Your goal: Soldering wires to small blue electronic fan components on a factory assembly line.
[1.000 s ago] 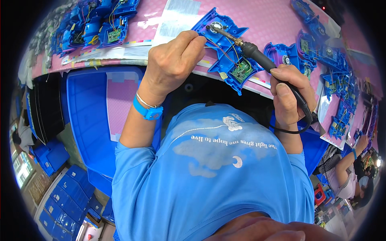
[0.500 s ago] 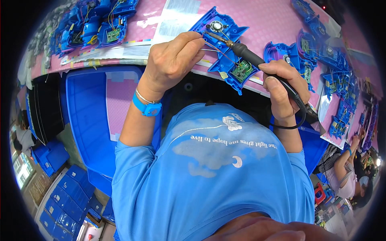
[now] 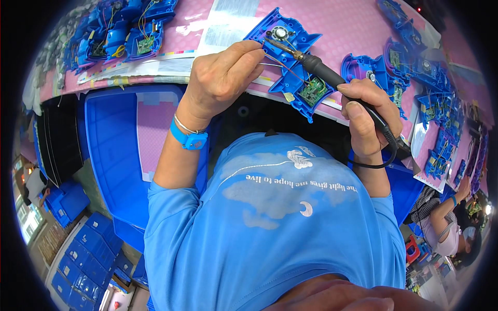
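Observation:
My right hand (image 3: pixel 371 111) grips a black soldering iron (image 3: pixel 324 72) like a pen, its metal tip close to a round silver speaker (image 3: pixel 279 34). The speaker sits in a blue plastic housing (image 3: pixel 306 39) at the table's near edge. Closed in a pinch, my left hand (image 3: pixel 223 78) holds the end of a thin reddish wire (image 3: pixel 284 66) beside the tip. This wire runs toward a green circuit board (image 3: pixel 313 92) in the housing's nearer part. My left fingers hide the wire's very end.
More blue housings with boards and wires lie at the far left (image 3: pixel 122 31) and on the right (image 3: pixel 397 67). A large blue bin (image 3: pixel 111 155) stands below the table edge at left. The iron's cord (image 3: pixel 389 150) loops by my right wrist. Another person (image 3: pixel 443 223) works at far right.
My right hand has shifted slightly right, and the iron's tip has moved a little with it. My left hand stays in place. A person in the left background has moved.

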A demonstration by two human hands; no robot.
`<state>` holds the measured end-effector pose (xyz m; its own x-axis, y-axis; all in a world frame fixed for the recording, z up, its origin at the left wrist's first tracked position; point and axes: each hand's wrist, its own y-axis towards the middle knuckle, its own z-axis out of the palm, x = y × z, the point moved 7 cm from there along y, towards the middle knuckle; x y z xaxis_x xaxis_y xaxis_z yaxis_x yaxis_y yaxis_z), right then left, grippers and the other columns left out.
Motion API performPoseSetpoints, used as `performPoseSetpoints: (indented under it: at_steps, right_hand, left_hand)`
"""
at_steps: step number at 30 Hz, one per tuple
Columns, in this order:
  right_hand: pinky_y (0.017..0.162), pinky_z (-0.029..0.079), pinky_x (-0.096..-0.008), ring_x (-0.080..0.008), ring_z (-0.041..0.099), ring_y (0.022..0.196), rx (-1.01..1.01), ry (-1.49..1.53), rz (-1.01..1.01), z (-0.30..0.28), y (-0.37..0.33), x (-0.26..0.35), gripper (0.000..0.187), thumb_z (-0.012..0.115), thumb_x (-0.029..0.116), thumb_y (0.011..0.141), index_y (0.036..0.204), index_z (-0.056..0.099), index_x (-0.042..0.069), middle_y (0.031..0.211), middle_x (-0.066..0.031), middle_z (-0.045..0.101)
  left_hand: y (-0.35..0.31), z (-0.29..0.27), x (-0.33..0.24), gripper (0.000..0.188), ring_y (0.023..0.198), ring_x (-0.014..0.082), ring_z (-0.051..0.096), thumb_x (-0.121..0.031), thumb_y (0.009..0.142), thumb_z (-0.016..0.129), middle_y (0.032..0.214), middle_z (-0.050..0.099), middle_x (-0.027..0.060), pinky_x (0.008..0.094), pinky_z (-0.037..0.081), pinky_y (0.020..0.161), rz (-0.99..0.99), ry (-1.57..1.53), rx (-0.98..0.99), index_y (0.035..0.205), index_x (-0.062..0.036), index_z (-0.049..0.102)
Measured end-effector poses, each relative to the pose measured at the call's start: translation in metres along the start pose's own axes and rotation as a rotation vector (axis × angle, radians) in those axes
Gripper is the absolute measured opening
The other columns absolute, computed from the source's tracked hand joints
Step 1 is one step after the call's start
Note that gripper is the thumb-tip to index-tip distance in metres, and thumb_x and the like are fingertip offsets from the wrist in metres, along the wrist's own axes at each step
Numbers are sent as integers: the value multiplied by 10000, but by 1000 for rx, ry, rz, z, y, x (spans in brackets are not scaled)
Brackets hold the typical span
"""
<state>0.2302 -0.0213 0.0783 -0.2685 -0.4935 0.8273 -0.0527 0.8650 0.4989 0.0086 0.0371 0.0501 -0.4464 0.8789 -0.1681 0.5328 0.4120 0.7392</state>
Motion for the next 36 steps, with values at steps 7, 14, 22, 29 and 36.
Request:
performPoseSetpoints:
  at_steps: [7, 14, 22, 29, 36]
  right_hand:
    - [554, 457, -275, -174, 628, 612, -6, -6, 7, -1, -1, -1, 212, 684, 93, 819, 977, 732, -40, 783, -135, 716]
    - [556, 457, -278, -175, 629, 617, 29, -5, -4, 4, 3, 1, 203, 679, 77, 824, 978, 731, -44, 789, -142, 716]
    - [574, 480, -280, -184, 651, 636, -19, 4, -22, 0, 0, 4, 204, 681, 75, 824, 980, 728, -48, 801, -151, 726]
    - [577, 486, -281, -191, 656, 638, -18, 6, -16, -2, -1, 2, 206, 684, 80, 828, 980, 728, -52, 810, -156, 732]
    - [578, 484, -278, -187, 653, 641, -16, 4, -25, -3, -2, 2, 209, 686, 83, 832, 986, 727, -52, 817, -155, 732]
  left_hand:
    - [0, -2, 0, 228, 745, 197, 741, -14, 738, 829, 991, 771, 79, 262, 574, 602, -54, 13, 24, 948, -34, 742]
    - [-2, -1, 2, 229, 750, 192, 742, -13, 739, 825, 998, 773, 79, 262, 575, 606, -47, 6, 4, 951, -40, 744]
    - [-4, 0, 3, 212, 755, 191, 743, -12, 753, 823, 992, 774, 77, 263, 579, 612, -35, -4, 0, 948, -40, 744]
    - [-2, 0, 2, 208, 755, 194, 744, -1, 754, 818, 992, 774, 77, 266, 582, 616, -39, 9, 13, 944, -37, 743]
    - [-3, 0, 2, 232, 759, 197, 743, -13, 749, 813, 993, 759, 81, 273, 588, 605, -48, -1, 16, 963, -34, 727]
